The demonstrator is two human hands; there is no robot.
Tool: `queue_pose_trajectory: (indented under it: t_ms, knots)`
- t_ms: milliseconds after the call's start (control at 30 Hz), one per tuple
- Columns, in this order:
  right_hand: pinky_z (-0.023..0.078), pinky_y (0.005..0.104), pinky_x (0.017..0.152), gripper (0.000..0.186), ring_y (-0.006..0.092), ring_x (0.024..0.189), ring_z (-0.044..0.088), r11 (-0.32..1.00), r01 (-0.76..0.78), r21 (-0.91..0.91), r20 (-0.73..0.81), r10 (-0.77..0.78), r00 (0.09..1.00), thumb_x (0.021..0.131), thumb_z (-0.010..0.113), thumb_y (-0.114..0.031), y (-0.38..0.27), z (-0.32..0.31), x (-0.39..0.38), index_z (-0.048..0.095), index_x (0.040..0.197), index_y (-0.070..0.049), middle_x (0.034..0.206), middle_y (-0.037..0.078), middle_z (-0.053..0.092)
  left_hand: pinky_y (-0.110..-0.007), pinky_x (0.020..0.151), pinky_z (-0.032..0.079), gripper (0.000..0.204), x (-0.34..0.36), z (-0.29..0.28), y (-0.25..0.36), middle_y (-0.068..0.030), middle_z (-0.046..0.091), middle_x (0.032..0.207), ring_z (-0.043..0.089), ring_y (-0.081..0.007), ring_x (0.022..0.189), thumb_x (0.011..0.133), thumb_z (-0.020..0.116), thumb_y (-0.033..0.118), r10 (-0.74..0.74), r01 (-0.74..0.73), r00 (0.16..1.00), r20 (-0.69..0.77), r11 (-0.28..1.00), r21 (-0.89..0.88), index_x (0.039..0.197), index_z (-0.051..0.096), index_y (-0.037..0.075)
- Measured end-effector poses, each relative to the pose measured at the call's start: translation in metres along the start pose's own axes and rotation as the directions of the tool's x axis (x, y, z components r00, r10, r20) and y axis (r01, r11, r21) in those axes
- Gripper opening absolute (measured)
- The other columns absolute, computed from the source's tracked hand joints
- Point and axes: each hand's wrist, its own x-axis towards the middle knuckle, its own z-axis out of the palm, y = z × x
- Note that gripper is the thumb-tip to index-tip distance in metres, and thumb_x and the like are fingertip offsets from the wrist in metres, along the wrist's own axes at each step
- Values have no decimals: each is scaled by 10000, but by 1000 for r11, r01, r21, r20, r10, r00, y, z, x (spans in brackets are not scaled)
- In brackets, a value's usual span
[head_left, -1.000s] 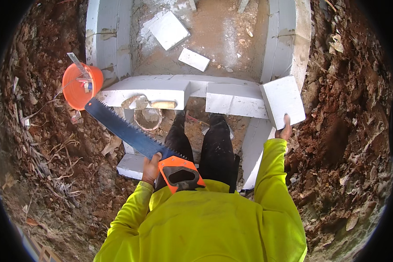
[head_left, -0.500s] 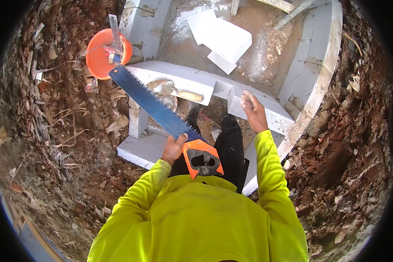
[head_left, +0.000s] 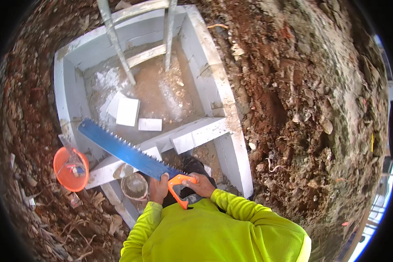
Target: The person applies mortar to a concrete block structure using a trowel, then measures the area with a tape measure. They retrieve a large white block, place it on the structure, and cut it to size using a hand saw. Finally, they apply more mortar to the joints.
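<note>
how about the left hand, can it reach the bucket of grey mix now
Probably yes, with a stoop: the bucket of grey mix sits uncovered just left of the left hand, but that hand would first have to leave the saw to the right hand.

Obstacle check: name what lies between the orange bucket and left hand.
Toward the left hand, the head view shows a white block wall with a trowel blade on it, then a round pail.

This is an outdoor building site. Bare, broken earth (head_left: 301, 100) surrounds a pit (head_left: 155, 99) walled with pale blocks (head_left: 201, 61), and a ladder (head_left: 147, 55) stands inside.
</note>
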Motion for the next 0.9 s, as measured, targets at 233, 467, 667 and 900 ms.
queue_pose_trajectory:
  t_ms: [233,467,667,900]
  knots:
    - [479,317,757,387,159,816,586,994,73,87,-546,-14,838,888,715,-387,-47,-65,-94,600,977,-29,854,75,617,-404,742,478,272,26,15,68,-174,639,828,619,-310,782,829,580,232,322,-380,815,481,924,25,885,617,-31]
    - [400,205,518,157,33,585,446,585,810,42,-994,-54,91,985,567,-199,-129,-178,-243,526,1066,-71,734,-43,505,-323,641,451,198,57,5,55,-81,583,727,537,-159,678,811,619,185,285,-337,893,348,937,95,805,594,-11]
    - [358,175,476,219,49,546,443,406,834,-373,-928,-166,-334,983,561,-218,-196,-369,-407,589,1056,-14,749,15,556,-309,685,442,308,89,-32,45,-58,568,945,533,-149,836,826,612,215,125,-167,945,303,979,115,1061,557,23]
    - [485,294,584,298,171,704,639,688,648,-327,-916,-63,-396,909,628,-201,-168,-557,-556,649,1009,80,865,108,673,-369,847,488,552,75,-20,79,-126,587,1175,550,-231,1025,879,680,272,42,-88,936,350,989,118,1325,492,7]
